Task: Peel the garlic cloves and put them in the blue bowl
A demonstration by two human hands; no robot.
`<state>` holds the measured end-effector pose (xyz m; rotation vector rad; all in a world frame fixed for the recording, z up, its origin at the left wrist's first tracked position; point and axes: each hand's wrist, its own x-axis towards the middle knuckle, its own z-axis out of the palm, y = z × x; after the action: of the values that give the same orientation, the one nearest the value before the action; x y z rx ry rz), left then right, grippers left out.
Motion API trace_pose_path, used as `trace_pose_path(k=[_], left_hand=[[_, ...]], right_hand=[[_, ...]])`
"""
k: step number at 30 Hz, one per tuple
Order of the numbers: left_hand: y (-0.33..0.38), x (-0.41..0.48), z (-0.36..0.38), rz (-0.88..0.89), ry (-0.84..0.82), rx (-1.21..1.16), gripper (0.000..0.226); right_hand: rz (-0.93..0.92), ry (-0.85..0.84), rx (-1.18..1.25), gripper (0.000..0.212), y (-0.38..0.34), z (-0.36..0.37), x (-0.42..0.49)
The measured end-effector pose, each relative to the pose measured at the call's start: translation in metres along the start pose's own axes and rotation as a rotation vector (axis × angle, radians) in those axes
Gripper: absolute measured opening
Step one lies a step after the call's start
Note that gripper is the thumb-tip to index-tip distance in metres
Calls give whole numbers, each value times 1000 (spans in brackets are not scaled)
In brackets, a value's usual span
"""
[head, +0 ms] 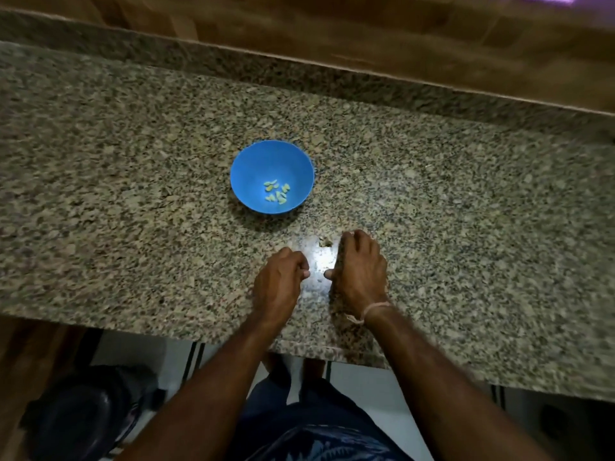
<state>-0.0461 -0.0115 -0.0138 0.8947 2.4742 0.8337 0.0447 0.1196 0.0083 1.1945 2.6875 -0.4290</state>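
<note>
The blue bowl (246,168) stands on the granite counter and holds several pale peeled garlic cloves (276,192) at its bottom. Both hands rest on the counter in front of it, a small gap between them. My left hand (281,277) has its fingers curled inward with the thumb against them; whatever may be inside is hidden. My right hand (361,269) stands on bent fingertips with its thumb pointing left. A small scrap of garlic or skin (324,241) lies on the counter just left of my right fingertips.
The speckled granite counter (466,227) has a raised back ledge and wood panelling behind it. Its front edge runs just under my wrists. A dark round object (83,414) sits on the floor below left. A thread band circles my right wrist.
</note>
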Motion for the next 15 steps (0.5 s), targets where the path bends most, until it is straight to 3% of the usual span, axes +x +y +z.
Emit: trace_pose_path(k=[3, 7, 10, 13, 15], left_hand=[[7, -2, -6, -3, 53, -54, 23], [20, 24, -39, 19, 253, -124, 14], [24, 63, -63, 22, 355, -43, 7], [21, 95, -73, 0, 350, 49, 6], [18, 107, -78, -46, 324, 96, 19]], right_hand=[[10, 18, 7, 87, -1, 0, 1], [37, 35, 23, 88, -2, 2, 2], [53, 28, 34, 91, -1, 5, 1], [56, 30, 30, 92, -1, 6, 0], [46, 29, 40, 93, -1, 5, 1]])
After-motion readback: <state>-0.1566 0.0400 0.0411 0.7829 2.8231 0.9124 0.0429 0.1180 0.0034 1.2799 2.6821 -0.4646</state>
